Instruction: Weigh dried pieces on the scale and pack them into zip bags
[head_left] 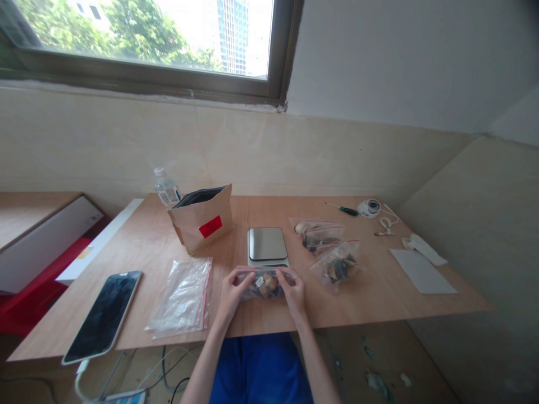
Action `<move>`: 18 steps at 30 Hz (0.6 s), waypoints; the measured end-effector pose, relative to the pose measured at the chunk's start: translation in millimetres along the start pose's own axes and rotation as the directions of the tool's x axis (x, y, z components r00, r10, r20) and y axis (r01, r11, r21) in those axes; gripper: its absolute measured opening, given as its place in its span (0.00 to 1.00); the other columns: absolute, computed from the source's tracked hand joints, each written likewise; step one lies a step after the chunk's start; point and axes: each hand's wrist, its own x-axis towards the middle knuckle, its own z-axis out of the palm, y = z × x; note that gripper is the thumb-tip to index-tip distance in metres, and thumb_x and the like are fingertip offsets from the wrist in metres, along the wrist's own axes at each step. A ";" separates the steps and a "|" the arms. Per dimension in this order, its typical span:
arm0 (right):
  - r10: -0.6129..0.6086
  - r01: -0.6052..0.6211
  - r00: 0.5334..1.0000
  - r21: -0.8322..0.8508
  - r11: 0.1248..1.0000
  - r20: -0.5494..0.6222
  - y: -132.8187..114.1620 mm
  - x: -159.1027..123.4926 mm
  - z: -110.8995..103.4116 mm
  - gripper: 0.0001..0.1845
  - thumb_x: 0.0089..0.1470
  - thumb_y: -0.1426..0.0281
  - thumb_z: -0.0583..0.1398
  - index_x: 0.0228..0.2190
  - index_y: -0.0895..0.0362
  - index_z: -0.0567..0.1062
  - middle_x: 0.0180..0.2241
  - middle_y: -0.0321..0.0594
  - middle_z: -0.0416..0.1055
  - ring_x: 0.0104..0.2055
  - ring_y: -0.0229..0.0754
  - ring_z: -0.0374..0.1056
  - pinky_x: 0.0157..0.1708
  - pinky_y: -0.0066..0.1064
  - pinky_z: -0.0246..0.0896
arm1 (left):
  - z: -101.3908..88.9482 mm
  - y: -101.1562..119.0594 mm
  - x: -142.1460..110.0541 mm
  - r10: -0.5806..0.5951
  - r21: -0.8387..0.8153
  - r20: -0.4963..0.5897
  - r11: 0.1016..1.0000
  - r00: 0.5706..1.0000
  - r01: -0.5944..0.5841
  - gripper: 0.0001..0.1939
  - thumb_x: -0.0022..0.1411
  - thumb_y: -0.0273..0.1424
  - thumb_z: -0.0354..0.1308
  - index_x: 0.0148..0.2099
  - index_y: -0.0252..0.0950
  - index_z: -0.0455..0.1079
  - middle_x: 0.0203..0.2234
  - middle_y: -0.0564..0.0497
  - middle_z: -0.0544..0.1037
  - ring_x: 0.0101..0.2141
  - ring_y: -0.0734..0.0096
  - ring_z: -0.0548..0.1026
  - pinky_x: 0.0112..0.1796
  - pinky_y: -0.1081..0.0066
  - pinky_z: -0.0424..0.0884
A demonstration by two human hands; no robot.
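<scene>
A small clear zip bag (264,282) with dark and light pieces inside lies on the wooden table (370,297) just in front of a kitchen scale (266,246). My left hand (231,293) pinches its left end. My right hand (293,291) pinches its right end. Both hands have fingers closed on the bag's top edge.
A stack of empty zip bags (182,296) and a phone (105,314) lie to the left. A brown paper bag (202,220) and a water bottle (165,188) stand behind. Filled bags (337,265) (316,232) lie right of the scale; a screwdriver (343,209), a white device (370,207), and paper (421,270) lie far right.
</scene>
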 end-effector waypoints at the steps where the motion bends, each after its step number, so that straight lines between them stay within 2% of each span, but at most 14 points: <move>1: -0.011 0.011 1.000 -0.001 1.000 0.001 -1.0 -0.7 0.8 0.09 0.49 0.63 0.62 0.27 0.57 0.77 0.28 0.39 0.74 0.32 0.42 0.70 0.33 0.31 0.66 | 0.6 -0.3 -1.0 -0.001 -0.007 -0.006 1.000 1.000 0.001 0.12 0.53 0.39 0.62 0.35 0.35 0.77 0.32 0.48 0.79 0.35 0.63 0.76 0.34 0.72 0.69; 7: -0.084 0.084 0.996 -0.053 0.995 0.015 -9.9 -6.4 5.3 0.09 0.50 0.65 0.61 0.26 0.58 0.77 0.26 0.37 0.70 0.31 0.40 0.68 0.32 0.30 0.65 | -2.4 2.0 -4.5 0.064 0.060 -0.033 0.996 0.997 -0.062 0.12 0.55 0.38 0.61 0.33 0.34 0.76 0.30 0.48 0.78 0.35 0.65 0.75 0.35 0.73 0.69; 12: -0.150 0.172 0.981 -0.192 0.966 0.122 -31.0 -3.4 -5.7 0.09 0.53 0.65 0.60 0.27 0.56 0.76 0.31 0.39 0.69 0.36 0.41 0.68 0.37 0.33 0.65 | -8.9 12.0 -8.2 0.148 0.104 -0.009 0.984 0.989 -0.147 0.10 0.57 0.36 0.59 0.34 0.34 0.75 0.31 0.48 0.77 0.35 0.66 0.74 0.36 0.71 0.69; 14: -0.226 0.280 0.955 -0.322 0.905 0.194 -48.9 0.2 -12.1 0.08 0.53 0.66 0.59 0.32 0.55 0.77 0.35 0.41 0.69 0.41 0.43 0.67 0.43 0.36 0.63 | -10.2 16.9 -9.7 0.202 0.143 0.017 0.969 0.979 -0.202 0.09 0.57 0.35 0.59 0.33 0.35 0.75 0.30 0.48 0.77 0.34 0.67 0.74 0.36 0.71 0.69; 16: -0.295 0.401 0.911 -0.450 0.798 0.288 -70.1 3.5 -15.5 0.10 0.53 0.68 0.60 0.38 0.52 0.77 0.39 0.41 0.70 0.45 0.45 0.65 0.47 0.39 0.59 | -9.7 22.1 -10.9 0.255 0.183 0.064 0.947 0.965 -0.263 0.08 0.58 0.34 0.59 0.33 0.36 0.75 0.29 0.49 0.77 0.33 0.67 0.74 0.36 0.71 0.69; 18: -0.302 0.493 0.859 -0.514 0.702 0.412 -89.2 5.9 -14.4 0.11 0.52 0.69 0.62 0.39 0.50 0.76 0.39 0.40 0.71 0.45 0.45 0.65 0.47 0.39 0.56 | -7.4 27.4 -12.0 0.297 0.203 0.111 0.927 0.949 -0.314 0.07 0.58 0.33 0.59 0.34 0.36 0.75 0.29 0.49 0.77 0.33 0.68 0.74 0.36 0.71 0.69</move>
